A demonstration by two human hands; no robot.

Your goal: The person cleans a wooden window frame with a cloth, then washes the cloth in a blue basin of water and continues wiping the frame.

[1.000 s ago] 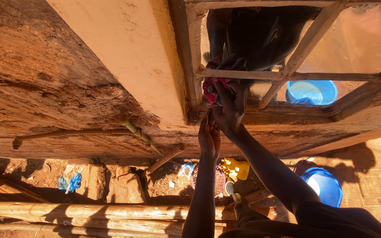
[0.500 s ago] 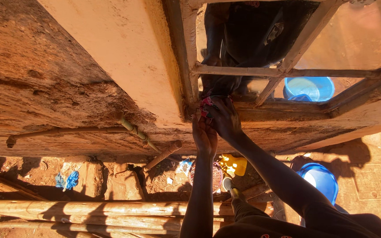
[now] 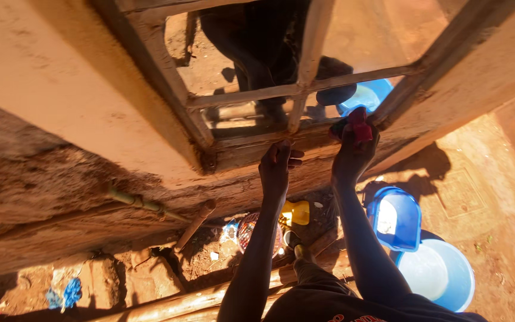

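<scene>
Right hand [image 3: 353, 156] closed around a bunched red and dark cloth [image 3: 353, 124], pressed to the lower rail of the wooden window frame [image 3: 251, 138] near its right corner; left hand [image 3: 276, 167] loosely open, holding nothing, fingers resting on the same rail further left. Best done, judging from this, with firm strokes along the rail, bracing with the free hand. Below to the right, a blue basin [image 3: 436, 274] and blue container [image 3: 396, 219].
</scene>
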